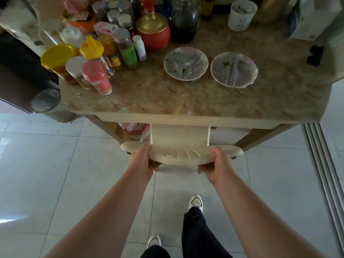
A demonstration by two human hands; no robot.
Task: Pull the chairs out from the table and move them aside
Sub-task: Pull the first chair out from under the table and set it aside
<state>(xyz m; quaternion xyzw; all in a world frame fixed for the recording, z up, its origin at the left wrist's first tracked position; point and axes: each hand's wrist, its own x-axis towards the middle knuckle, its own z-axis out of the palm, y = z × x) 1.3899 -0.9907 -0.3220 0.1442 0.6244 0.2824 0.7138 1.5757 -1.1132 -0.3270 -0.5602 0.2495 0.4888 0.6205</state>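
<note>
Head view — left hand (143, 164), right hand (216, 165) grip cream chair (178, 155) top rail.

Both arms reach forward, left hand (142, 163) and right hand (219, 166) curled in grips

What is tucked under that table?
Under the table sits a pale chair, both hands gripping its top rail, beside a red-lidded container. The tabletop hides its seat.
</note>
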